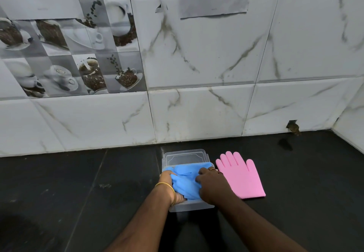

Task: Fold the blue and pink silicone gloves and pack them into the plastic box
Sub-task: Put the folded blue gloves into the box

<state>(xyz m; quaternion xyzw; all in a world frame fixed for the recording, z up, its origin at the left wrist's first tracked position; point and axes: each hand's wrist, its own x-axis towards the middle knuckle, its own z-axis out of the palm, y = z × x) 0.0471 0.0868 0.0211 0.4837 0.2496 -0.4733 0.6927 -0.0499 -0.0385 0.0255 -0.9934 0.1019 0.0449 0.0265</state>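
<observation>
A bunched blue silicone glove [185,181] lies in the clear plastic box [192,206] on the black counter. My left hand [169,182] grips the glove's left side, fingers curled into it. From the right, my right hand [211,184] presses down on the glove with curled fingers. The box's clear lid [185,156] lies just behind the box. A pink silicone glove [241,175] lies flat and unfolded to the right of the box, fingers pointing toward the wall.
The black counter [78,192] runs to a marble-tiled wall [197,110] close behind the lid. A side wall [352,125] closes the far right corner. A hole in the tile with dark debris [293,128] sits at the back right.
</observation>
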